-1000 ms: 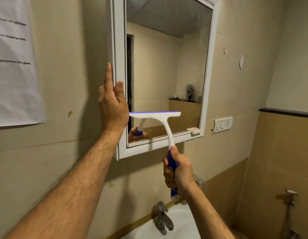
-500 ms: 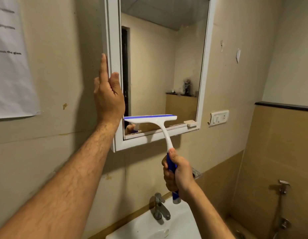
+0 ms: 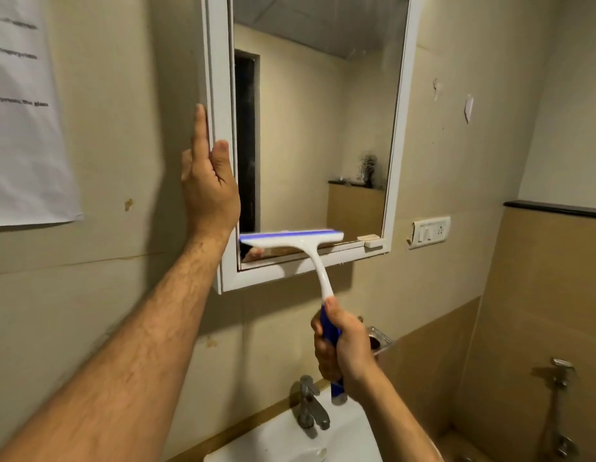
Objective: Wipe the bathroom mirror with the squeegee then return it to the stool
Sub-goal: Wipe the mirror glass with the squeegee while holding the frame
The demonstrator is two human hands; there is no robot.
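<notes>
A white-framed bathroom mirror point(image 3: 316, 128) hangs on the beige wall. My right hand point(image 3: 345, 348) grips the blue handle of a white squeegee point(image 3: 310, 251). Its blue-edged blade lies flat on the glass near the mirror's bottom edge, on the left part. My left hand point(image 3: 208, 185) presses with straight fingers against the left side of the mirror frame. The stool is out of view.
A white sink point(image 3: 283, 441) with a metal tap point(image 3: 310, 405) sits right below my right hand. A switch plate point(image 3: 430, 231) is on the wall right of the mirror. A paper sheet point(image 3: 23, 111) hangs at the left. A wall tap point(image 3: 561, 375) is at the lower right.
The squeegee blade has slid down the glass from the lower part to just above the bottom frame, my right hand dropping with it. My left hand stays on the frame.
</notes>
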